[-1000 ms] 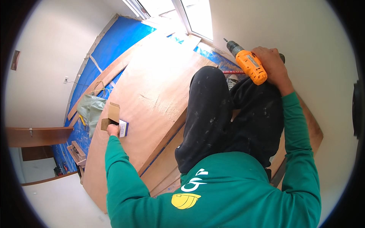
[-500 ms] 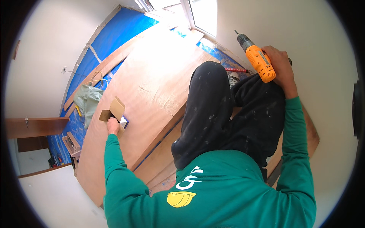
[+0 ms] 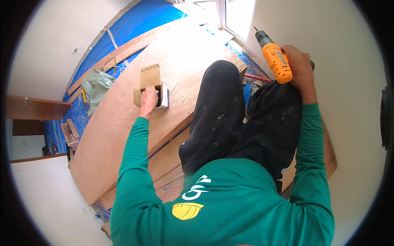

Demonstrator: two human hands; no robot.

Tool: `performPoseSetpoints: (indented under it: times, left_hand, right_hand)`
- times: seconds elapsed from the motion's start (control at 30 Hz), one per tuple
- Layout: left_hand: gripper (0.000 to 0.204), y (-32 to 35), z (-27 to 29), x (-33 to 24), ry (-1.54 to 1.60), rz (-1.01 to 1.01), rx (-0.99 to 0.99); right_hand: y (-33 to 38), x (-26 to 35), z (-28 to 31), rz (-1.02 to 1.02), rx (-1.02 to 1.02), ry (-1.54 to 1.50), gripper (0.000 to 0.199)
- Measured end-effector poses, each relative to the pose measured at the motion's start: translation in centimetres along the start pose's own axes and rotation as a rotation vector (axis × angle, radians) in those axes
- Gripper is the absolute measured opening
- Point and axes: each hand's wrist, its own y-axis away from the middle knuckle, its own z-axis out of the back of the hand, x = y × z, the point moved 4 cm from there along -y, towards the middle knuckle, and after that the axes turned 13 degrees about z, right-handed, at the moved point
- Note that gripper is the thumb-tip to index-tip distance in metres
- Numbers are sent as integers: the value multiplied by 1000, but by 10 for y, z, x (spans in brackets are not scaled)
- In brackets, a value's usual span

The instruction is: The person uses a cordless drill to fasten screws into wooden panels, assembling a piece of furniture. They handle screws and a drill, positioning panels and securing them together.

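My right hand (image 3: 300, 67) is wrapped round the handle of an orange and black cordless drill (image 3: 277, 63), above my right knee. A thin bit sticks out of its chuck, pointing up and away. To the left, my left hand (image 3: 149, 99) is closed over the near edge of a small cardboard box (image 3: 164, 96), with fingertips hidden inside the opening. The box is white and blue outside and brown inside, with flaps raised. It stands on a large plywood sheet (image 3: 123, 123) beside my left knee. Its contents are hidden.
Sawdust lies on the plywood near the box. A pale sack (image 3: 97, 88) and a wooden tool tray (image 3: 70, 133) sit left, on blue floor covering (image 3: 127, 24). Long boards (image 3: 123, 51) lie along the far side. A wall (image 3: 349, 102) rises close on my right.
My left hand has moved the box rightward and farther away, nearer my knee, and it now stands more upright. The drill stays in my right hand, almost in place. The view has shifted slightly.
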Motion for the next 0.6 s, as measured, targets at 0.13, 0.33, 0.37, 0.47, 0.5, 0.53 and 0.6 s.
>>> performPoseSetpoints:
  times: [0.13,0.33,0.37,0.47,0.5,0.53,0.6]
  left_hand:
    - [22,-21,31,-47,58,25,-133]
    - [22,-22,78,-86,590,71,-268]
    - [22,-20,64,-94,814,183,-80]
    - [22,-15,28,-116,880,294,159]
    - [20,-17,20,-111,996,402,130]
    - [18,-22,14,-100,1088,498,119]
    - [13,-35,16,-66,1384,599,-5]
  right_hand:
    - [-3,9,3,5,-24,57,32]
    - [2,10,5,24,-72,72,31]
    - [3,9,4,15,-68,59,30]
    - [1,7,1,-5,-31,31,27]
    - [1,6,1,7,-44,50,26]
    - [2,4,0,3,-38,66,25]
    - [6,0,-1,-5,-18,78,24]
